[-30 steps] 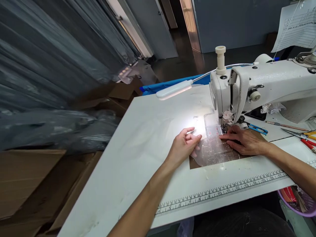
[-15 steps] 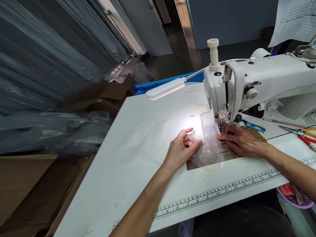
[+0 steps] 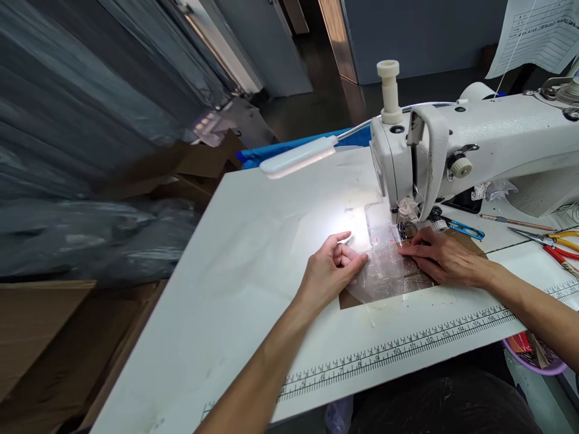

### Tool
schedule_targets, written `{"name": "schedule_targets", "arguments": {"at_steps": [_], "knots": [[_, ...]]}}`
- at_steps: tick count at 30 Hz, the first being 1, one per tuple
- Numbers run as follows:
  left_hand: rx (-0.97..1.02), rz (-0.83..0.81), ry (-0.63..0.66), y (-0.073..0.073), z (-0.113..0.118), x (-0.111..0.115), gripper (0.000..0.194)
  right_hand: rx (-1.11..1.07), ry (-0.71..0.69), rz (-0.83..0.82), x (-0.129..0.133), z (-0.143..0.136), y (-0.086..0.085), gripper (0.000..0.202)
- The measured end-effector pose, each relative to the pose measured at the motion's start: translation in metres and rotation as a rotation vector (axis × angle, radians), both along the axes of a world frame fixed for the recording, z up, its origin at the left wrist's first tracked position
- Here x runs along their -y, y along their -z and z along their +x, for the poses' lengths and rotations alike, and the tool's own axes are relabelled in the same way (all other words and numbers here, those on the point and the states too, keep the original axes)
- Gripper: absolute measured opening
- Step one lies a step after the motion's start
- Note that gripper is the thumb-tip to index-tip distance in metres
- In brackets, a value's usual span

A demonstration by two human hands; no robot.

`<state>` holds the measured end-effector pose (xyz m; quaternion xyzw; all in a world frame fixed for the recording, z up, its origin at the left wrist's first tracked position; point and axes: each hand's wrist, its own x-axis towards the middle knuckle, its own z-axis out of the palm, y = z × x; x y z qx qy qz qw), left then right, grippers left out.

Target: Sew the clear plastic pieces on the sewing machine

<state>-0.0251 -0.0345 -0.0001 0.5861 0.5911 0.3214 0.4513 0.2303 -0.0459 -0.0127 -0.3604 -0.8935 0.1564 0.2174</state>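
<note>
A piece of sheer, see-through fabric [image 3: 382, 274] lies on a brown sheet [image 3: 350, 299] under the head of a white sewing machine [image 3: 493, 141]. My left hand [image 3: 332, 268] is closed at the fabric's left edge, thumb and fingers pinching it while the index finger points forward. Close to the presser foot [image 3: 401, 230], my right hand [image 3: 441, 256] rests low on the fabric, fingers bent and fingertips together on it. The cloth beneath the right palm is hidden. A pale fabric rose [image 3: 407, 208] is attached near the needle.
Blue thread snips [image 3: 464, 228], a brown-handled tool [image 3: 515, 221] and pliers [image 3: 549, 239] lie right of the hands. A lamp [image 3: 298, 158] lights the white table [image 3: 226, 289], with a ruler strip [image 3: 398, 355] along its front. Cardboard boxes [image 3: 45, 337] stand at left, a purple basket [image 3: 538, 361] below right.
The view has shifted slightly. Both hands keep nearly the same places on the fabric, and their grip looks unchanged.
</note>
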Motion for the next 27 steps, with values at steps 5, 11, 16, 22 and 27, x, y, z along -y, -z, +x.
{"name": "schedule_targets", "arguments": {"at_steps": [5, 11, 16, 22, 27], "knots": [[0.0, 0.012, 0.003, 0.004, -0.001, 0.0, 0.064, 0.077, -0.054, 0.031, 0.004, -0.001, -0.002, 0.031], [-0.237, 0.359, -0.039, 0.0, -0.003, 0.001, 0.041, 0.111, -0.03, 0.011, 0.005, -0.003, -0.002, 0.03], [-0.563, 0.88, 0.407, -0.007, 0.004, -0.012, 0.02, 0.077, -0.028, -0.011, 0.006, -0.003, -0.001, 0.033], [-0.716, 0.993, 0.851, -0.002, 0.02, -0.037, 0.03, 0.013, 0.0, -0.033, 0.008, -0.002, 0.001, 0.03], [-0.915, 1.026, 0.853, 0.002, 0.027, -0.04, 0.039, -0.023, 0.027, -0.036, 0.007, -0.001, 0.0, 0.031]]}}
